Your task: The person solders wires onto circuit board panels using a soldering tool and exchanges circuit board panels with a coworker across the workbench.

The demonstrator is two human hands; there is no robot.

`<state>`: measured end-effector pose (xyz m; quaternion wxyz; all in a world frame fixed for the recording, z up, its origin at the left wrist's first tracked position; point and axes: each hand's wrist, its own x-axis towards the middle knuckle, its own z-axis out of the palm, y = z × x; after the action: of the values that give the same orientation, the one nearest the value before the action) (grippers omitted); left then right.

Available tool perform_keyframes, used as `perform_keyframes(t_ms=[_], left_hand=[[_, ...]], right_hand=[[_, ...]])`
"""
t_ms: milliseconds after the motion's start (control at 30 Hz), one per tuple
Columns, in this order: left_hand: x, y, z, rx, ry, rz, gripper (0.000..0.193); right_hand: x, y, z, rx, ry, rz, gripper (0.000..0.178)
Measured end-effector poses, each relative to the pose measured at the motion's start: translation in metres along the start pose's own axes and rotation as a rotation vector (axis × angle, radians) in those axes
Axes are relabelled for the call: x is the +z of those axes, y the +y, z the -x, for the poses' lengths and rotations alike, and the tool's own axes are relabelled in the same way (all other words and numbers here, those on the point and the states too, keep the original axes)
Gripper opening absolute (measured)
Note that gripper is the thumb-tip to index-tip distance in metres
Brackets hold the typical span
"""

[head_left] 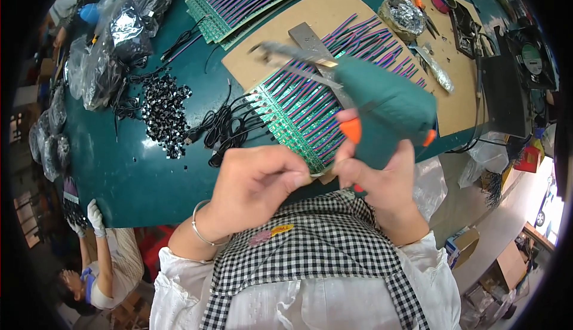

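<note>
My right hand (pixel 382 177) is wrapped round the handle of a green soldering gun (pixel 388 100) with an orange trigger. Its metal tip points up and left, blurred by motion, above a panel of green circuit boards (pixel 286 124). Rows of purple and dark wires run across that panel, and a grey metal bar (pixel 310 40) lies over it. My left hand (pixel 256 183) is closed in a pinch at the panel's near edge; what lies between its fingertips is too small to make out. Black cables (pixel 233 127) with bared ends meet the panel's left edge.
A heap of small black-and-silver parts (pixel 164 115) lies left on the green table (pixel 113 180). Further back are another wired board stack (pixel 221 7) and plastic bags (pixel 113 55). Orange-handled pliers (pixel 418 1) lie far right on cardboard. A gloved person (pixel 98 270) works at lower left.
</note>
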<state>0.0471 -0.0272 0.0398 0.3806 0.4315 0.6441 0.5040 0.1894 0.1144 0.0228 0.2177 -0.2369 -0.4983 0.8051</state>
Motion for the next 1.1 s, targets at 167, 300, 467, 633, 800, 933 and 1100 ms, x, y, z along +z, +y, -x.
perform_keyframes(t_ms=[167,300,467,633,800,933,1100], left_hand=[[0.001,-0.007,0.006,-0.158,0.021,0.227,0.005],[0.007,-0.005,0.005,-0.117,0.088,0.245,0.005],[0.009,-0.01,0.006,-0.158,0.063,0.236,0.005],[0.014,-0.011,0.005,-0.146,0.12,0.25,0.005],[0.019,-0.015,0.005,-0.154,0.168,0.26,0.005],[0.019,-0.017,0.006,-0.141,0.162,0.192,0.005],[0.013,-0.018,0.009,-0.218,0.249,0.181,0.003]], right_hand=[[0.005,-0.007,0.002,-0.001,0.075,0.038,0.057],[0.003,0.002,0.008,0.046,-0.08,0.248,0.059],[0.005,0.004,0.008,0.066,-0.101,0.25,0.058],[0.004,0.006,0.006,0.044,-0.135,0.223,0.056],[0.005,0.005,0.006,0.042,-0.108,0.284,0.056],[0.005,0.011,0.006,-0.007,-0.126,0.391,0.056],[0.012,0.021,0.011,-0.004,-0.015,0.182,0.014]])
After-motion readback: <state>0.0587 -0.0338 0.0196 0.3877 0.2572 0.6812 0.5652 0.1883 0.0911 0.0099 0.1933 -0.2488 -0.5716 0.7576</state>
